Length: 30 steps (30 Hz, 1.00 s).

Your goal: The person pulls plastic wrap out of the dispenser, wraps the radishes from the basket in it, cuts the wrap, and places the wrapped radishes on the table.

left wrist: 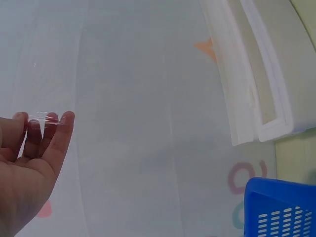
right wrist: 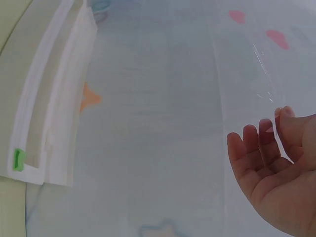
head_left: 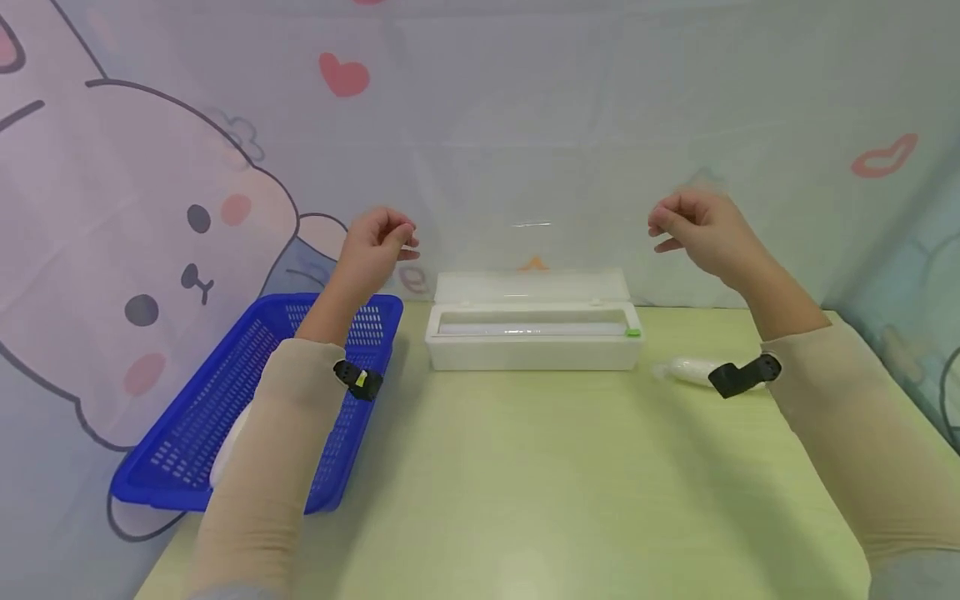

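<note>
A see-through sheet of cling film [head_left: 532, 223], visible mainly by its glints, spans the gap between both raised hands. My left hand [head_left: 378, 240] pinches one end of it between thumb and fingers; bunched film [left wrist: 44, 118] shows at those fingertips in the left wrist view. At the other end, my right hand [head_left: 697, 227] pinches the film with thumb and forefinger, the other fingers loosely bent. Below and between the hands stands a white cling film dispenser [head_left: 532, 353], its lid [head_left: 532, 287] tipped up at the back. A green slide cutter [head_left: 633, 332] sits at its right end.
A blue perforated basket [head_left: 375, 329] stands at the left, under my left forearm, with a white item [head_left: 225, 454] partly hidden in it. On the right of the table [head_left: 525, 467] lies a white, plastic-wrapped item [head_left: 693, 369] behind my right wrist camera. A printed cloth [head_left: 480, 125] hangs behind.
</note>
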### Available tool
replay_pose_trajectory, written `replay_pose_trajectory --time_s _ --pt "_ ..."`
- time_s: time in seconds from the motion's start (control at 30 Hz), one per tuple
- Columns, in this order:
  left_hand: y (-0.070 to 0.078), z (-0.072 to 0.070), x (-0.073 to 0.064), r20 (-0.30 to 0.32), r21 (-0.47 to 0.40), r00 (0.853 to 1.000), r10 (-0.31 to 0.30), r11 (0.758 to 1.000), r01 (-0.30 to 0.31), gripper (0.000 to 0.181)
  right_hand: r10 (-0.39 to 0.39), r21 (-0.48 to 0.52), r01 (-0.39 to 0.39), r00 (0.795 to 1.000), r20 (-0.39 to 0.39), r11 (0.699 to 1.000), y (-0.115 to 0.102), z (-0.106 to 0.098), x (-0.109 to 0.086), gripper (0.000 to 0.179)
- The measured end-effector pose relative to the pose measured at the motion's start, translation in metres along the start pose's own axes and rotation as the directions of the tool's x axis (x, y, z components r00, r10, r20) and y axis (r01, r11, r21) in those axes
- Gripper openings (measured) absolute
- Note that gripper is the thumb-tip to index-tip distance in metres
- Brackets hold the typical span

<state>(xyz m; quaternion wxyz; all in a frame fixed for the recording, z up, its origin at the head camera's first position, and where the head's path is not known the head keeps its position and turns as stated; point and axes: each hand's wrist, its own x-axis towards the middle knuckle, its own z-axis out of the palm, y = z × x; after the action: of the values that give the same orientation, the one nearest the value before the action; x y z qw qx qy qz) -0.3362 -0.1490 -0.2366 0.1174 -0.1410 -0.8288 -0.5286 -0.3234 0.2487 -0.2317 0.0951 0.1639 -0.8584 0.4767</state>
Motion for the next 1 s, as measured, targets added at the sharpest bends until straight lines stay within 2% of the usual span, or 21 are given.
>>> replay_pose_trajectory --time_s 0.17,0.27,0.4,0.5,0.6,0.7,0.8,0.9,1.0 --pt "-0.003 -0.006 -0.022 0.058 0.120 0.997 0.045 0.991 -0.051 0.021 -0.016 -0.063 0.018 0.999 0.028 0.998 0.005 -0.002 -0.024 0.026" --pt "-0.005 -0.008 -0.036 0.088 0.153 0.994 0.058 0.986 -0.071 0.022 -0.006 -0.063 0.009 0.999 0.054 0.998 0.009 -0.001 -0.038 0.025" --pt "-0.009 -0.010 -0.060 0.112 0.142 0.993 0.043 0.988 -0.059 0.021 -0.017 0.002 0.017 0.993 0.113 1.000 0.017 0.004 -0.057 0.019" --pt "-0.015 -0.012 -0.078 0.136 0.114 0.990 0.037 0.992 -0.053 0.021 -0.084 0.084 0.071 0.983 0.163 0.994 0.026 0.009 -0.070 0.013" --pt "-0.021 -0.013 -0.093 0.180 0.068 0.982 0.048 0.996 -0.061 0.019 -0.144 0.128 0.119 0.966 0.214 0.985 0.035 0.012 -0.082 0.017" --pt "-0.028 -0.014 -0.106 0.241 0.035 0.968 0.067 0.996 -0.078 0.016 -0.185 0.163 0.141 0.936 0.299 0.976 0.042 0.014 -0.091 0.019" --pt "-0.036 -0.015 -0.118 0.318 0.034 0.945 0.072 0.996 -0.087 0.013 -0.223 0.206 0.150 0.890 0.397 0.967 0.047 0.017 -0.100 0.019" --pt "-0.044 -0.013 -0.129 0.394 0.057 0.918 0.048 0.996 -0.076 0.011 -0.265 0.271 0.150 0.846 0.463 0.951 0.052 0.022 -0.109 0.020" --pt "-0.051 -0.011 -0.139 0.450 0.086 0.893 0.001 0.995 -0.045 0.011 -0.292 0.308 0.147 0.816 0.500 0.940 0.061 0.030 -0.119 0.021"
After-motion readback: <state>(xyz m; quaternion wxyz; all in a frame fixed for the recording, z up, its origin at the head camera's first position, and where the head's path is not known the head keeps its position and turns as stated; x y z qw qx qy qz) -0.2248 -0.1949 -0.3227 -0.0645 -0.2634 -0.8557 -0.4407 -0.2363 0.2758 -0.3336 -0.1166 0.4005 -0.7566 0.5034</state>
